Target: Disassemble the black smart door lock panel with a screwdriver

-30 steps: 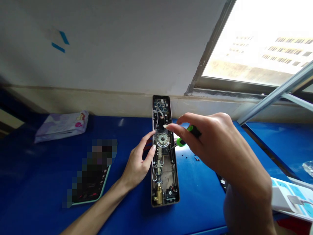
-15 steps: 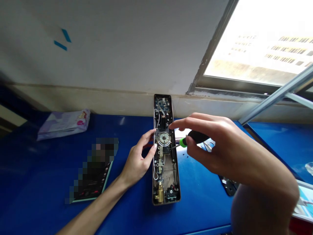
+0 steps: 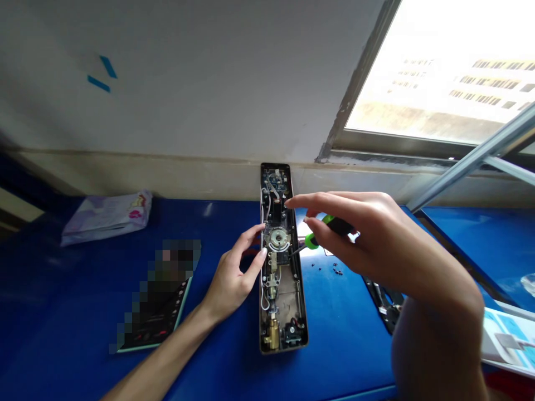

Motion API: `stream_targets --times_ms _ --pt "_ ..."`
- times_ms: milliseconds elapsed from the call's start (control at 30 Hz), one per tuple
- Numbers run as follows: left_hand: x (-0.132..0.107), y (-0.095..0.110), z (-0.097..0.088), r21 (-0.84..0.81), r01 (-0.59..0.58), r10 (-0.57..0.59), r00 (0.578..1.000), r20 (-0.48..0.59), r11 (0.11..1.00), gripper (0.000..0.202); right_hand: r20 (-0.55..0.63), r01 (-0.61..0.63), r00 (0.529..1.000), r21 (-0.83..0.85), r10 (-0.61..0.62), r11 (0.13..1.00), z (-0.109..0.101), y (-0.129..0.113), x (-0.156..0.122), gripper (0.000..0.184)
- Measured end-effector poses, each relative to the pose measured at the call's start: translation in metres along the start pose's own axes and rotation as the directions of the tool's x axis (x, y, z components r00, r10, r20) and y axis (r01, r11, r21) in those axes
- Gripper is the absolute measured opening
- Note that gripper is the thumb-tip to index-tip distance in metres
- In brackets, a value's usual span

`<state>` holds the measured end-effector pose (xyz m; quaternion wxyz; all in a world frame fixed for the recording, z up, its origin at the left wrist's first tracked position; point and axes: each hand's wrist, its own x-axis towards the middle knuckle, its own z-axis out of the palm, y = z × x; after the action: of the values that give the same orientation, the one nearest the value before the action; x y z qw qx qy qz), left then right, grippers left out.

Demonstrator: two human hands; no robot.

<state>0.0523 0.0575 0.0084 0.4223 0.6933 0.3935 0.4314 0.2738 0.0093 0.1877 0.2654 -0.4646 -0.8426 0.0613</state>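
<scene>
An opened electronic door lock, long and narrow, lies on the blue tabletop with its circuit board, white wires, round metal disc and brass cylinder exposed. My left hand grips its left edge near the middle, thumb and fingers pressed against the rim. In my right hand is a screwdriver with a green and black handle, much of it hidden by the fingers. The screwdriver's shaft points left and down at the lock's right side, just below the disc. My right index fingertip reaches to the lock's upper part.
Several small dark screws lie right of the lock. A black part is partly behind my right forearm. To the left are a phone and a plastic packet. The wall borders the table's back; a metal bar slants at right.
My right hand has shifted its fingers on the screwdriver, with the thumb farther up and more of the green handle showing. More screws have come into sight. My left hand stays on the lock.
</scene>
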Motion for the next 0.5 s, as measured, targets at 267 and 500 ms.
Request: stream_targets --times_ms 267,500 --pt "0.0011 0.0041 -0.0002 -0.004 -0.005 0.005 1.000 -0.003 1.000 0.047 0.008 -0.012 1.000 -0.006 0.012 1.000 -0.0016 -0.0016 0.0016 0.032" --pt "0.0017 0.0050 -0.0008 0.000 -0.014 0.014 1.000 -0.004 1.000 0.048 -0.024 0.065 0.998 -0.019 -0.066 0.998 0.0025 0.0049 0.0049 0.017"
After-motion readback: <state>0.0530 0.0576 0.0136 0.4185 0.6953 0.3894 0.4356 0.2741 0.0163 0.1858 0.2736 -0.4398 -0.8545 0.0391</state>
